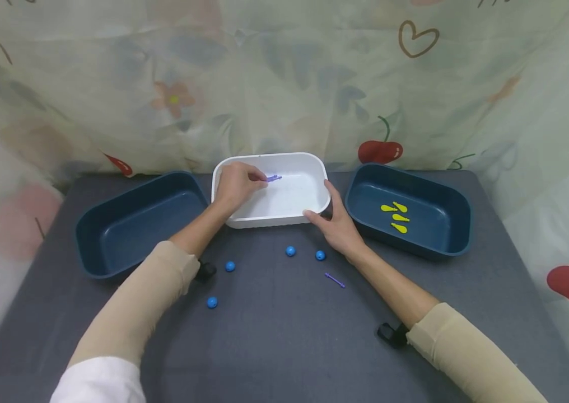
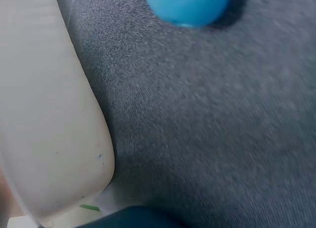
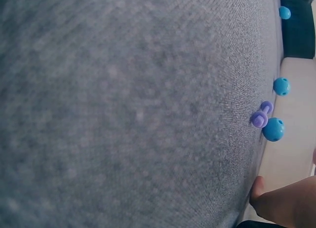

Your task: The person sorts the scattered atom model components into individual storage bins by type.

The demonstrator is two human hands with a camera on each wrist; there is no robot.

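Observation:
My left hand (image 1: pixel 236 183) reaches over the left end of a white bin (image 1: pixel 269 219), thumb and fingertips pinching small purple rods (image 1: pixel 274 178) above its floor. At the bin's right end, my right hand (image 1: pixel 337 224) grips the rim, thumb on the near side and fingers round the far side. One more purple rod (image 1: pixel 335 280), with knobbed ends, lies on the table near my right forearm. Close by are blue balls (image 1: pixel 290 251) with small holes; in the right wrist view, a ball (image 3: pixel 273 130) overlaps that loose rod (image 3: pixel 261 115).
To the left stands a dark blue bin (image 1: pixel 138 221) with nothing visible inside. Another dark blue bin (image 1: pixel 433 210), at the right, holds several yellow pieces (image 1: pixel 399 218). Two more blue balls (image 1: pixel 212 302) lie near my left forearm. A printed curtain (image 1: pixel 264 84) hangs behind the grey table (image 1: pixel 284 347).

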